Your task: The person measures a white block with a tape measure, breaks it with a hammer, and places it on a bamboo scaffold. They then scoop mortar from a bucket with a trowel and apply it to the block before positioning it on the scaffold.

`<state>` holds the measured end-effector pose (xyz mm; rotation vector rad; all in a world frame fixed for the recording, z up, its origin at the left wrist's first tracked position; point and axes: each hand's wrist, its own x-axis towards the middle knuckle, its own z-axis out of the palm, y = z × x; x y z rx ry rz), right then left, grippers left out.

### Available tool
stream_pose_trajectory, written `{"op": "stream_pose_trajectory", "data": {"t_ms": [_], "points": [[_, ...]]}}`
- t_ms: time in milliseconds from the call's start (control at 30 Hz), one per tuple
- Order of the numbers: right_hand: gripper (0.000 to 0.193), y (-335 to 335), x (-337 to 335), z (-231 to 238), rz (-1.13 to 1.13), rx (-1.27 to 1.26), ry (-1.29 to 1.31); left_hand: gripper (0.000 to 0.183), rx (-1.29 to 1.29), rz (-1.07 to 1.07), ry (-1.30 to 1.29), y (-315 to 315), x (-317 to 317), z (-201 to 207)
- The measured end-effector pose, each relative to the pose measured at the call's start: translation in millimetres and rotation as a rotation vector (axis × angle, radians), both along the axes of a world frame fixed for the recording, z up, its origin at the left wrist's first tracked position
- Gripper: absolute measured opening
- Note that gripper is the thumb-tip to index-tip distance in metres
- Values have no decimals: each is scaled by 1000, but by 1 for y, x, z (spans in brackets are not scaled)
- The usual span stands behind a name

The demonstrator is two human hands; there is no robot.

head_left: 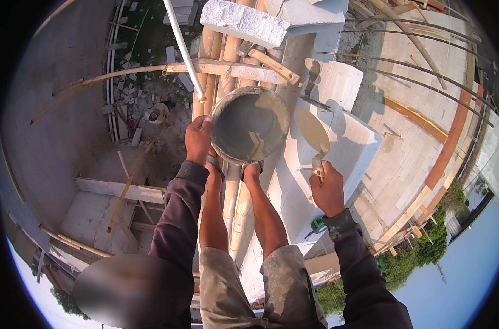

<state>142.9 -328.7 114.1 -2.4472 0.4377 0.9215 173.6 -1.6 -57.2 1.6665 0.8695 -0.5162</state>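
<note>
My left hand (198,139) grips the rim of a grey bucket (249,125) smeared with mortar, holding it tilted in front of my knees. My right hand (328,190) is closed on the handle of a trowel (312,131) whose mortar-coated blade lies over the top of a white block wall (348,143). I sit or crouch high up on bamboo poles (234,203), bare legs below the bucket. A hammer (267,59) rests on the poles beyond the bucket.
A loose white block (244,23) lies on the scaffold poles ahead, and a white pipe (183,49) slants down beside it. Rebar rods (419,60) arch over a block wall on the right. Far below at left lie a concrete floor, planks and rubble.
</note>
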Motion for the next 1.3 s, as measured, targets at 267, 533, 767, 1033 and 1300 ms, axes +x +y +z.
{"op": "stream_pose_trajectory", "data": {"t_ms": [267,533,767,1033,1300], "points": [[20,108,0,-122,-53,127,-40,28,-54,-12,49,1,2,3],[13,38,-35,-40,-789,668,190,31,25,-112,57,13,1,-7],[18,-44,-7,-48,-249,-45,-268,31,-17,-9,39,1,8,9],[25,-38,36,-175,-10,-570,19,29,-12,-45,42,1,7,12],[24,-28,-27,-63,-80,-318,-159,19,192,-90,-8,-1,-2,6]]}}
